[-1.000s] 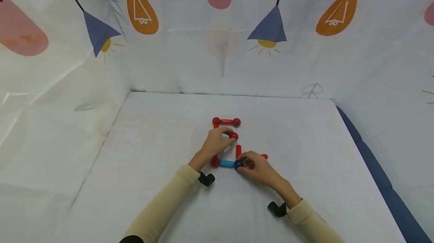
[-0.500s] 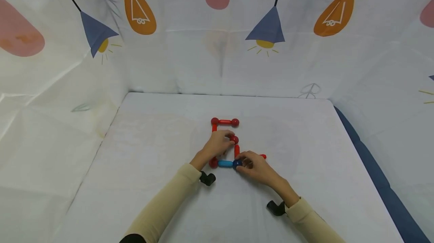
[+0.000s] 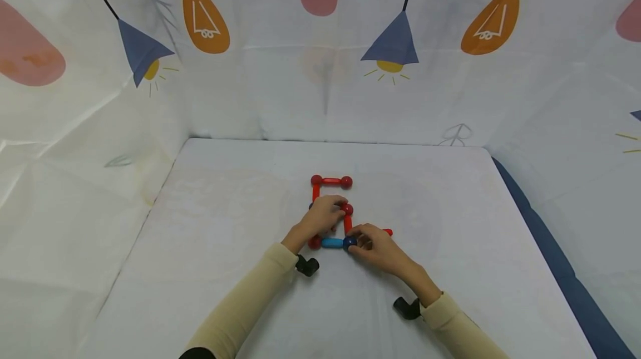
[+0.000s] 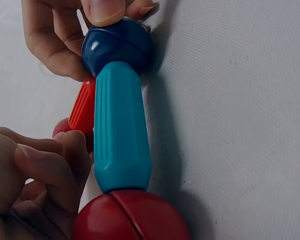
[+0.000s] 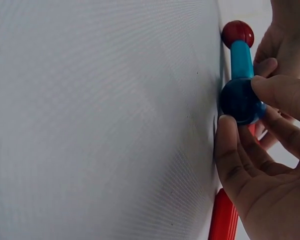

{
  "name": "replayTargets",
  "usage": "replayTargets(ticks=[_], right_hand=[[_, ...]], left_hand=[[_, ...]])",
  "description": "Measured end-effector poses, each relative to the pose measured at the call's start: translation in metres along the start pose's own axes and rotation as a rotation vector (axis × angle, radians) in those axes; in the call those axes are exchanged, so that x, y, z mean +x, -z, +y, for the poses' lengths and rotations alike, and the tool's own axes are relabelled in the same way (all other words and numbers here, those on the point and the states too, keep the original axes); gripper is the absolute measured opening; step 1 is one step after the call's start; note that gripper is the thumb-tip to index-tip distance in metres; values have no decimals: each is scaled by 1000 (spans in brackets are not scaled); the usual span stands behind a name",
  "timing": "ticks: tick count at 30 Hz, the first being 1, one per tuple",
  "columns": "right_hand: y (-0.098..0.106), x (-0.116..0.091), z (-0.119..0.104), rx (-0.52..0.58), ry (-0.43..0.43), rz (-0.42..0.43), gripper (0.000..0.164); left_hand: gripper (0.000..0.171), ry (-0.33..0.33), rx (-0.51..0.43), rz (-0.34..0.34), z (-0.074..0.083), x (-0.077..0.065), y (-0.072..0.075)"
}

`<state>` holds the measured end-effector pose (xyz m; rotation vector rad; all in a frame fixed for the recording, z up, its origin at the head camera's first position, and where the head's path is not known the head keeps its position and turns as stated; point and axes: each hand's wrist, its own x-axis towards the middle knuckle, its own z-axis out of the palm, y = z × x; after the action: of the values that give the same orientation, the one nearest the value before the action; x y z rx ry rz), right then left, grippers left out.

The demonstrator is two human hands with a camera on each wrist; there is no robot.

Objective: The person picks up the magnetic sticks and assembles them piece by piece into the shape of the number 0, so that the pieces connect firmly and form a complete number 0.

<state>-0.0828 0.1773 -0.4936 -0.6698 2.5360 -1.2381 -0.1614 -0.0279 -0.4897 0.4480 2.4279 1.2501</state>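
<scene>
My left hand (image 3: 321,216) holds a red ball (image 3: 348,209) at the far end of a short red rod (image 3: 348,225). That rod meets a dark blue ball (image 3: 349,244), which my right hand (image 3: 379,246) pinches between thumb and fingers. A light blue ribbed rod (image 4: 121,130) joins the dark blue ball to another red ball (image 4: 132,217) at the near left corner. In the head view, the left hand hides much of the figure's left side. Farther back, a red rod (image 3: 331,181) links two more red balls.
Another red rod (image 5: 223,215) lies on the white table (image 3: 450,203), mostly behind the right hand in the head view. A black wrist device (image 3: 307,265) is on the left arm, and a similar black device (image 3: 407,308) is on the right.
My left hand has brought its red ball nearer, closing the gap to the red rod's far end. The right hand stays on the dark blue ball.
</scene>
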Motion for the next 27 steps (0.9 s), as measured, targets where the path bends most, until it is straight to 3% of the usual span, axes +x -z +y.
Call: replayTargets(ticks=[13,16,20,23,27], right_hand=[[0,0,-1,-6,2,-5,27],[0,1,-2,-15,-5,-7,27],[1,2,-5,-33,-31,-19,28],[4,1,-9,-57,-50,-36,29],[11,-2,-13,-104,-64,-42,30]], left_hand=[[39,-25,37,-4,2,0,0],[41,-18,-2,16,2,-3,6],[36,-65,-37,132,-2,-9,18],[29,-96,16,245,-8,-16,29],[21,-38,43,356,-20,-24,38]])
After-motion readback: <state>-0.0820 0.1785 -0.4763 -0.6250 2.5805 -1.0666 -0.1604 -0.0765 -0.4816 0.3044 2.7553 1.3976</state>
